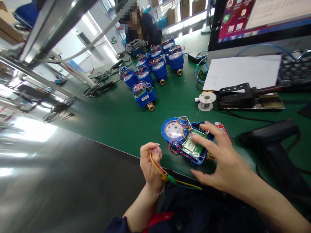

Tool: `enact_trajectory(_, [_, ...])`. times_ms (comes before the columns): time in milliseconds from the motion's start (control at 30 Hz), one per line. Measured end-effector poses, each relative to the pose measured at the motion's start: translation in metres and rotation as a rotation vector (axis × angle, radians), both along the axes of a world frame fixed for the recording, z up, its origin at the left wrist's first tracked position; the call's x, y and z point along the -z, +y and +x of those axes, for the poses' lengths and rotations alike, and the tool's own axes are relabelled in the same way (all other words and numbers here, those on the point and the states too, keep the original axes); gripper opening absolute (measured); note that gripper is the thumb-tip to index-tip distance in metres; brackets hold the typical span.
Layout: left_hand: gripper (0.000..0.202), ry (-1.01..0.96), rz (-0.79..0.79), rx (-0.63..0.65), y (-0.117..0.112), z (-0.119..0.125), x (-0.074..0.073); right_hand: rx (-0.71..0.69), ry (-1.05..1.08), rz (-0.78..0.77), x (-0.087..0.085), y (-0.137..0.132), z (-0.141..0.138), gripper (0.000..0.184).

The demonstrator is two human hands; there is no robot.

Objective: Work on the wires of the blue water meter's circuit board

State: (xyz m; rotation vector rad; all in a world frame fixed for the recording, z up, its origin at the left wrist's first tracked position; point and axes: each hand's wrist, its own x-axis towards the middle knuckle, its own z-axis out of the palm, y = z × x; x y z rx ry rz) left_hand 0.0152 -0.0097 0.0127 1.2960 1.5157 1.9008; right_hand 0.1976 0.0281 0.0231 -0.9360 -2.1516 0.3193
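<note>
Two bare hands work at a green counter (116, 119). Left hand (150, 166) fingers pinch red and yellow wires (159, 168), thin, limp, easily tugged loose. Right hand (224, 161) spreads wide, fingertips resting on an opened blue water meter (186, 139) near the counter's front edge; its exposed circuit board looks fragile, so the solid, probably heavy body is the safer grip. Roughly ten more meters (155, 66) cluster farther back, by a gloved co-worker (141, 30).

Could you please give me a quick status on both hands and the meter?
Left hand pinching yellow and red wires. Right hand open, fingers on the open blue water meter. Nothing in the way.
</note>
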Motion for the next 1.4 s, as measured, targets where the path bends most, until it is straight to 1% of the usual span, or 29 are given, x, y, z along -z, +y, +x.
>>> enact_trajectory(67, [0.007, -0.036, -0.163, 0.023, 0.0, -0.002, -0.006, 0.027, 0.049, 0.021, -0.009, -0.002, -0.005, 0.054])
enact_trajectory(133, [0.013, 0.01, -0.269, 0.069, -0.001, -0.003, -0.012, 0.062, 0.102, 0.058, -0.018, -0.002, -0.011, 0.04])
enact_trajectory(200, [0.017, 0.131, -0.318, 0.095, -0.001, -0.003, -0.018, 0.088, 0.122, 0.089, -0.026, 0.0, -0.018, 0.024])
enact_trajectory(267, [0.021, 0.27, -0.33, 0.106, 0.0, -0.004, -0.02, 0.117, 0.096, 0.1, -0.029, 0.003, -0.025, 0.015])
enact_trajectory(333, [0.023, 0.381, -0.297, 0.11, 0.001, -0.005, -0.02, 0.142, 0.05, 0.088, -0.03, 0.006, -0.032, 0.013])
enact_trajectory(400, [0.023, 0.442, -0.266, 0.134, 0.002, -0.005, -0.019, 0.168, 0.015, 0.08, -0.03, 0.008, -0.038, 0.012])
enact_trajectory(533, [0.02, 0.426, -0.265, 0.207, 0.004, -0.004, -0.018, 0.194, -0.021, 0.093, -0.028, 0.009, -0.047, 0.01])
enact_trajectory(633, [0.016, 0.433, -0.225, 0.227, 0.003, -0.005, -0.017, 0.182, 0.011, 0.085, -0.026, 0.008, -0.047, 0.009])
enact_trajectory(733, [0.013, 0.513, -0.147, 0.211, 0.003, -0.007, -0.016, 0.169, 0.072, 0.047, -0.024, 0.008, -0.045, 0.01])
enact_trajectory(867, [0.011, 0.684, -0.024, 0.119, 0.002, -0.008, -0.013, 0.145, 0.123, 0.025, -0.023, 0.005, -0.043, 0.012])
enact_trajectory(967, [0.011, 0.735, 0.005, 0.089, 0.002, -0.008, -0.013, 0.143, 0.145, 0.069, -0.024, 0.003, -0.043, 0.013])
enact_trajectory(1133, [0.012, 0.755, -0.003, 0.084, 0.003, -0.008, -0.016, 0.138, 0.115, 0.21, -0.023, -0.001, -0.043, 0.014])
enact_trajectory(1267, [0.011, 0.794, -0.006, 0.124, 0.004, -0.01, -0.019, 0.124, 0.105, 0.312, -0.02, -0.003, -0.041, 0.011])
enact_trajectory(1400, [0.007, 0.805, 0.014, 0.174, 0.005, -0.012, -0.02, 0.113, 0.115, 0.31, -0.017, -0.002, -0.041, 0.011])
